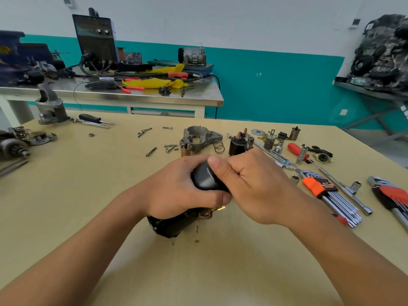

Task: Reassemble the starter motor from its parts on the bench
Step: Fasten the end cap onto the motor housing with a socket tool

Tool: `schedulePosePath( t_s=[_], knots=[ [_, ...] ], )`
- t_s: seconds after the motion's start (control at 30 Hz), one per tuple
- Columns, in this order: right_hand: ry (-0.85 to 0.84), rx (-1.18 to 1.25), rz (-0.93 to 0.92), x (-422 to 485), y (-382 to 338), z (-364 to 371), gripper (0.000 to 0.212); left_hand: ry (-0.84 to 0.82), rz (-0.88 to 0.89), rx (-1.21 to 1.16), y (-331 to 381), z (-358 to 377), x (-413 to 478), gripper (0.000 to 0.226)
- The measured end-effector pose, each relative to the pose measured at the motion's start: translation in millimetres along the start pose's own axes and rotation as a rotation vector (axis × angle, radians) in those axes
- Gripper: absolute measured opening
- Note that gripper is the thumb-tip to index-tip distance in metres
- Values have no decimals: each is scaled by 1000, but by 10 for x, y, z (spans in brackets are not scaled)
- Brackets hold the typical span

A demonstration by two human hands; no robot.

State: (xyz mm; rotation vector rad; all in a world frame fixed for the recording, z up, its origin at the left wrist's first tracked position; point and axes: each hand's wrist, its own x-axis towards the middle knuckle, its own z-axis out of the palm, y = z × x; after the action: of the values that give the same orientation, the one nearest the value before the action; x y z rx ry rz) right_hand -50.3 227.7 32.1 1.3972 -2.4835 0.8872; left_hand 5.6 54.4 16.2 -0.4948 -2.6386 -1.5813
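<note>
Grip, near centre: I saw my left hand (176, 188) and right hand (251, 184) both curled tight around the black cylindrical metal starter motor body (170, 226), tilted, lower end resting on the tan bench (88, 173).

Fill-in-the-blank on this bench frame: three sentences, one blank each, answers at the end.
The left hand and right hand both grip the ____ motor body. The coil spring lies just ____ of the grey housing. The hex keys nearest the right hand sit in an ____ holder.
Missing words: black; right; orange.
</note>
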Motion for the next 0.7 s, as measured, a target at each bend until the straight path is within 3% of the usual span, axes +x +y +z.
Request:
schedulePosePath(
  t_s=[0.07, 0.17, 0.3, 0.43, 0.47, 0.6, 0.7],
  knots=[
    [13, -12, -12, -11, 10, -28, 55, -2, -1, -2, 3, -2, 2, 22],
    [-37, -91, -30, -32, -5, -47, 26, 3, -8, 33, -6, 6, 8, 31],
    [-56, -116, -39, -8, -31, -14, 35, 6, -6, 25, 2, 13, 4, 26],
    [-85, -25, 0, 7, -4, -50, 64, 11, -17, 28, 1, 5, 4, 28],
    [-83, -23, -7, -2, 9, -63, 64, 10, -18, 30, 4, 4, 6, 29],
    [-91, -112, -36, -31, 13, -83, 26, 2, -20, 36, -3, 15, 12, 30],
    [-88, -146, -56, -17, 1, -45, 32, 7, -10, 32, -3, 16, 13, 24]
  ],
)
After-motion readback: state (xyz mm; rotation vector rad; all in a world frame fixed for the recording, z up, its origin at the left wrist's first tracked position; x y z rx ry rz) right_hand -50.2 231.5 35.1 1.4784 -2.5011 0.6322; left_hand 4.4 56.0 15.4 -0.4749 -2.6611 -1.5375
